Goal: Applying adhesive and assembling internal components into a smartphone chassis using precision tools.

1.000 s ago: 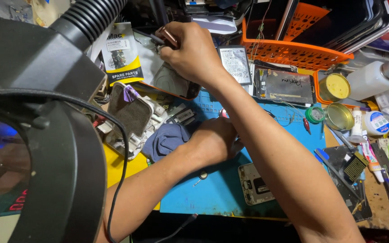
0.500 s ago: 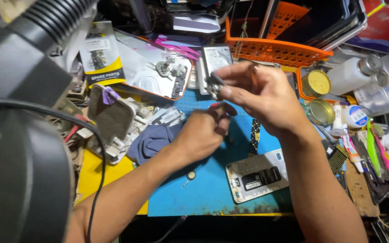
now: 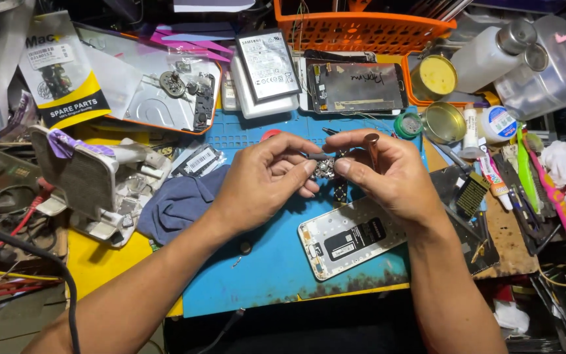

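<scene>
My left hand (image 3: 263,177) and my right hand (image 3: 388,174) meet above a blue work mat (image 3: 263,269). Between their fingertips they pinch a small metal phone part (image 3: 324,168). My right hand also carries a copper-coloured tool (image 3: 373,147) held upright between its fingers. An opened white phone frame (image 3: 352,239) lies on the mat just below my right hand. A dark blue cloth (image 3: 181,203) lies left of my left hand.
A phone battery (image 3: 268,64) and a dark phone panel (image 3: 355,85) lie at the mat's far edge, under an orange basket (image 3: 361,29). Small tins (image 3: 443,121), bottles (image 3: 492,46) and tweezers crowd the right. A tray of parts (image 3: 158,98) and a lamp-like device (image 3: 80,174) stand left.
My right hand came back from the far tray to the mat's middle. Both hands now meet and pinch the small part together. The view has shifted lower and nearer.
</scene>
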